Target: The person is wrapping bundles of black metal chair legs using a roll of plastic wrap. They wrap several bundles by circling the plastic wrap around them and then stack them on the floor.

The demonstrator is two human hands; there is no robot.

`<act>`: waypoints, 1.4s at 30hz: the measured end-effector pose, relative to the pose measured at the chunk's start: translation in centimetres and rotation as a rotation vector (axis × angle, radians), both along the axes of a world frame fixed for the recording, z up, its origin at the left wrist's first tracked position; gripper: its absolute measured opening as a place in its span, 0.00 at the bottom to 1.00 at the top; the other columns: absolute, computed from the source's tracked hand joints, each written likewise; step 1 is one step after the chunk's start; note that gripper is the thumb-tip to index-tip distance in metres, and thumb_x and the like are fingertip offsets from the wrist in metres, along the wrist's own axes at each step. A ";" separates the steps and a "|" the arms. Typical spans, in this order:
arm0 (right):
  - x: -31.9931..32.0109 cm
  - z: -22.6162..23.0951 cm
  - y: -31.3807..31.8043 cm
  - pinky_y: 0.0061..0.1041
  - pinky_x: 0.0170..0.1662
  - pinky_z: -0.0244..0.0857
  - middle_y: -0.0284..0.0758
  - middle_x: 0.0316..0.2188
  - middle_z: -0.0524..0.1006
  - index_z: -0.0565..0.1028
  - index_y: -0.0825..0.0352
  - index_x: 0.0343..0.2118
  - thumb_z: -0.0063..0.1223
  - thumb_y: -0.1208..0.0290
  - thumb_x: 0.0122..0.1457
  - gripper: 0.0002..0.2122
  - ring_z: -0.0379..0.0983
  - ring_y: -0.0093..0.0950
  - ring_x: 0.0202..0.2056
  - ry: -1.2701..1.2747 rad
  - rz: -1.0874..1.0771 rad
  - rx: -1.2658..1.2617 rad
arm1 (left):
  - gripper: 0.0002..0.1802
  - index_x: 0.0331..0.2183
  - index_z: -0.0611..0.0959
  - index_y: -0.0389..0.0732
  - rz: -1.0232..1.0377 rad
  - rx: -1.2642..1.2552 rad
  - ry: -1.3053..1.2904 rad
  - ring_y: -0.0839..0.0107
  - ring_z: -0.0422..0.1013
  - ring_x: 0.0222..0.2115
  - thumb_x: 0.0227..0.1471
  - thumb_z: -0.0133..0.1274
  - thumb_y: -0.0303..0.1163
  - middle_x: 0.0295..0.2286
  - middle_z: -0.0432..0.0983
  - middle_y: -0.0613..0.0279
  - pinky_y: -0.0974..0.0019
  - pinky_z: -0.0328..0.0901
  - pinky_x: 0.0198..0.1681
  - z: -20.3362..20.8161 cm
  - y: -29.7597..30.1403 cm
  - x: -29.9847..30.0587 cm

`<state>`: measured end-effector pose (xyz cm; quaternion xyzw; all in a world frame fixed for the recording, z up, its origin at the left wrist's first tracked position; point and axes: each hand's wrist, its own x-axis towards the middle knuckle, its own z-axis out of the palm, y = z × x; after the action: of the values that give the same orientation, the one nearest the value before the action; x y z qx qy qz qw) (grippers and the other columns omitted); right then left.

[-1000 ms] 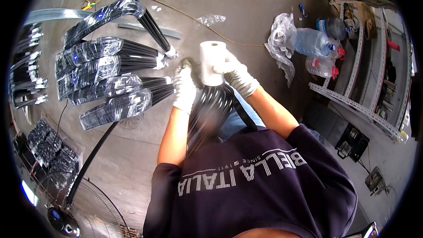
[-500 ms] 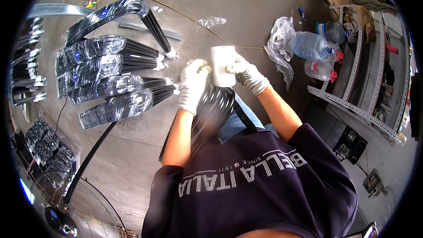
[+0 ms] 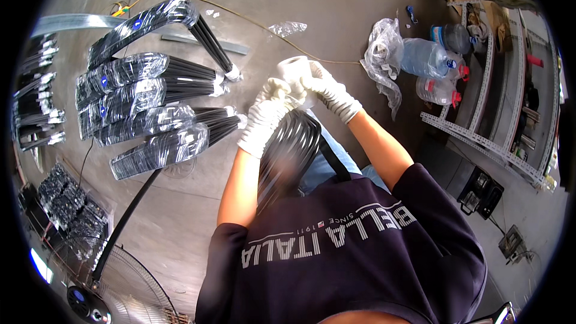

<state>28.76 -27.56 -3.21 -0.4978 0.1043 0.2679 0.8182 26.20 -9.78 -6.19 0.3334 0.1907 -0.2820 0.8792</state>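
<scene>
My right hand [image 3: 331,91], in a white knit glove, is closed around a small roll of clear-white stretch film [image 3: 293,67], held tilted in front of me. My left hand [image 3: 267,111], gloved alike, has its fingers curled beside the roll, gripping a crumpled part of the film between the two hands. Beneath them a bundle of shiny black bent bars [image 3: 294,144] stands against my legs; its upper end is hidden by the gloves and film, and its lower part is blurred.
Several film-wrapped bundles of black bars [image 3: 159,142] lie on the floor at left. A fan [image 3: 126,282] stands at lower left. To the right are loose plastic wrap [image 3: 381,63], large water bottles [image 3: 425,60] and a metal shelf rack [image 3: 489,84]. A yellow cable [image 3: 252,22] crosses the floor.
The roll has tipped from upright and moved slightly left. My right hand has shifted with it, and my left hand has come up against the roll, so the hands are closer together.
</scene>
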 end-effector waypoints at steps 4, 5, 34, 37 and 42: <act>-0.5 -2.6 -0.7 0.24 0.48 0.62 0.37 0.42 0.71 0.62 0.69 0.51 0.62 0.64 0.44 0.31 0.67 0.25 0.44 0.162 0.076 0.133 | 0.08 0.36 0.72 0.40 0.043 -0.269 0.163 0.71 0.69 0.36 0.51 0.49 0.26 0.32 0.71 0.61 0.66 0.68 0.41 2.4 0.1 0.1; -0.8 -3.7 -0.5 0.24 0.48 0.62 0.37 0.42 0.71 0.61 0.69 0.51 0.62 0.64 0.45 0.31 0.67 0.25 0.44 0.246 0.104 0.210 | 0.10 0.37 0.71 0.40 0.000 -0.274 0.117 0.70 0.69 0.35 0.51 0.49 0.27 0.32 0.71 0.60 0.66 0.69 0.41 1.6 0.3 0.1; -14.9 0.8 -0.2 0.27 0.52 0.56 0.36 0.47 0.65 0.63 0.62 0.49 0.54 0.72 0.50 0.22 0.61 0.32 0.50 -0.297 0.424 -0.348 | 0.06 0.28 0.79 0.41 -0.391 0.517 0.360 0.84 0.65 0.23 0.52 0.46 0.28 0.23 0.72 0.72 0.80 0.62 0.28 4.3 10.1 -6.8; -16.5 0.0 0.6 0.27 0.52 0.56 0.35 0.47 0.65 0.62 0.62 0.50 0.53 0.72 0.51 0.22 0.61 0.31 0.50 -0.190 0.311 -0.302 | 0.07 0.28 0.79 0.42 -0.387 0.539 0.312 0.84 0.67 0.23 0.52 0.46 0.28 0.22 0.73 0.72 0.80 0.63 0.27 2.3 10.0 -7.5; -17.2 0.4 1.2 0.24 0.52 0.56 0.34 0.47 0.64 0.59 0.61 0.52 0.56 0.71 0.50 0.26 0.61 0.29 0.49 -0.179 0.120 -0.504 | 0.05 0.28 0.78 0.42 -0.349 0.410 0.366 0.82 0.69 0.25 0.51 0.47 0.26 0.24 0.74 0.70 0.78 0.66 0.29 2.2 7.8 -5.1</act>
<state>11.56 -26.39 -2.78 -0.7127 0.0653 0.2366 0.6572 21.06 -1.93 -3.96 0.4751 0.3385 -0.4394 0.6830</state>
